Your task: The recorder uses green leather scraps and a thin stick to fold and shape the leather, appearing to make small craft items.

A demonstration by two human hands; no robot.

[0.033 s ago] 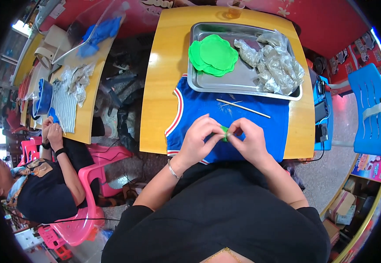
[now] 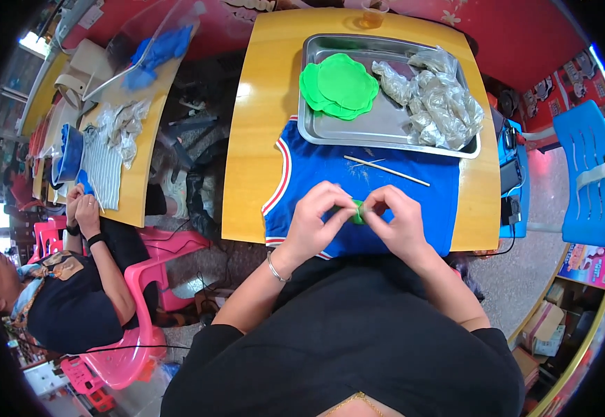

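The left hand has thumb and forefinger brought together on the left end of a small green piece; the right hand pinches its right end the same way. Whatever lies inside the piece, if anything, is hidden by the fingers. The piece is held on the person's side of the steel tray, above a blue sleeveless jersey with red-and-white trim that spreads out from the tray's near edge.

For this two-handed pinch, I judge that level fingertips and a light, equal grip would suit best: the piece looks thin and soft, so uneven pulling could crease or tear it. Resting the wrists near the table edge would probably steady things.

A slim pale stick lies slantwise on the jersey just before the tray, within easy reach. In the tray's left part sits a stack of bright green scalloped sheets; in its right part are knotted clear plastic bags. The yellow table extends beneath; beyond the tray stands a cup. Well left of the tray, a seated co-worker handles something blue.
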